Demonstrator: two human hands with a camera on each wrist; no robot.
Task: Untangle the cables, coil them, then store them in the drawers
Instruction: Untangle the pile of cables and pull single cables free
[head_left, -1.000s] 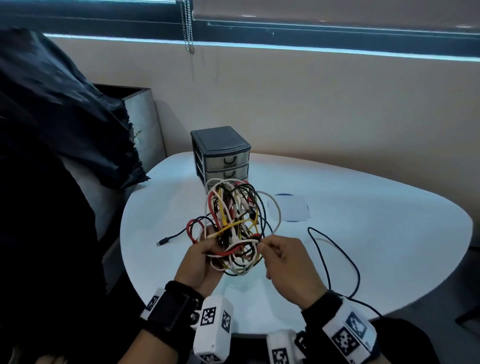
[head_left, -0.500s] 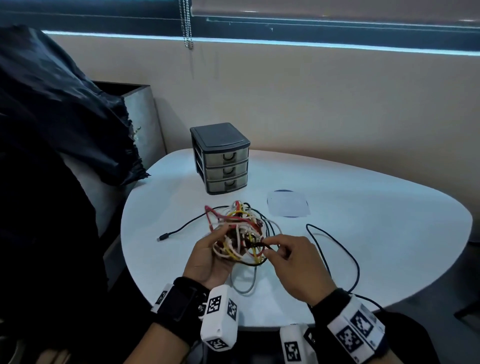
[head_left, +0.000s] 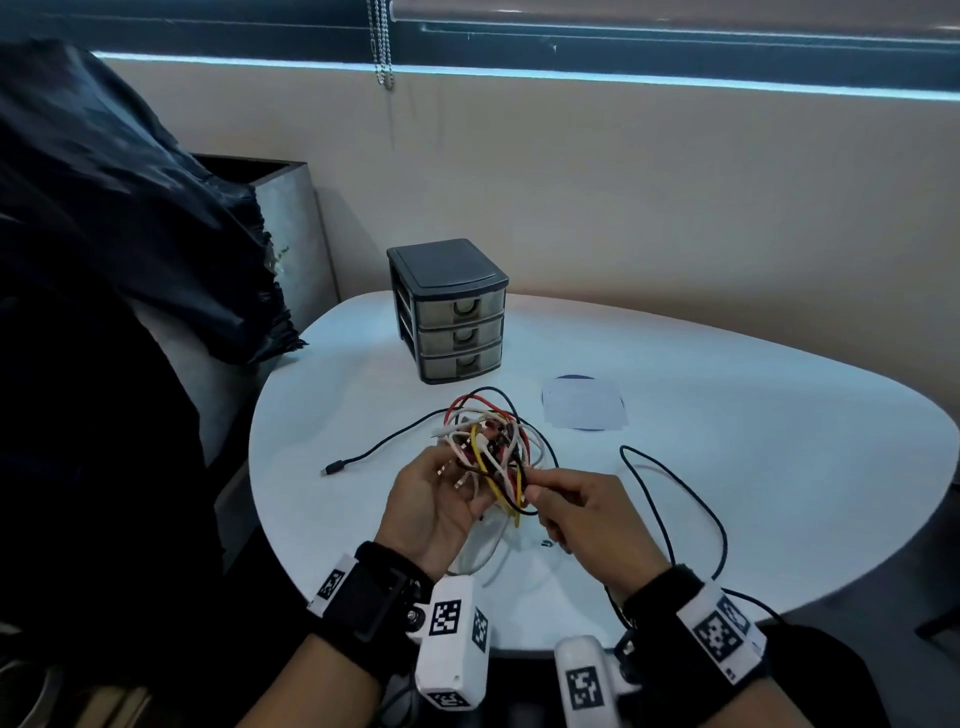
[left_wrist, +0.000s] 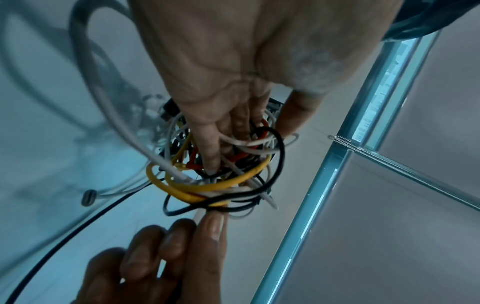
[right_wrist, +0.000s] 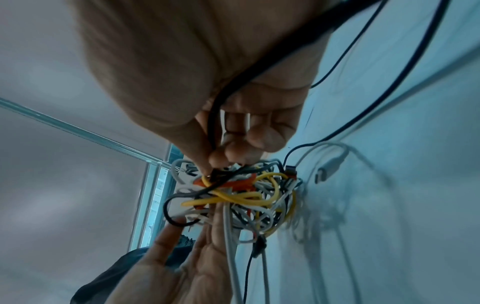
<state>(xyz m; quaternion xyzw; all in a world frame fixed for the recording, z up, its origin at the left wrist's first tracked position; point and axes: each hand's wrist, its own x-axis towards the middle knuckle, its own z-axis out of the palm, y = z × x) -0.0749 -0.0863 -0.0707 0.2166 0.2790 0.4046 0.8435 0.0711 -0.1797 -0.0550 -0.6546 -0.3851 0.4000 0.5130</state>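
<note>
A tangle of red, yellow, white and black cables (head_left: 488, 447) hangs just above the white table (head_left: 753, 467). My left hand (head_left: 436, 499) holds it from below and the left, fingers threaded among the strands (left_wrist: 215, 176). My right hand (head_left: 540, 488) pinches a black cable between thumb and forefinger at the tangle's right edge (right_wrist: 215, 164). That black cable (right_wrist: 259, 70) runs back across my right palm. A grey drawer unit (head_left: 452, 312) stands behind the tangle, its three drawers closed.
A black cable end with a plug (head_left: 332, 470) lies on the table to the left. A long black cable (head_left: 675, 499) loops over the right side. A white sheet (head_left: 582, 410) lies near the drawers. A black bag (head_left: 130, 234) fills the left.
The tangle has come down from in front of the drawers to just above the table and bunched up. My right hand has shifted its pinch to the tangle's right edge.
</note>
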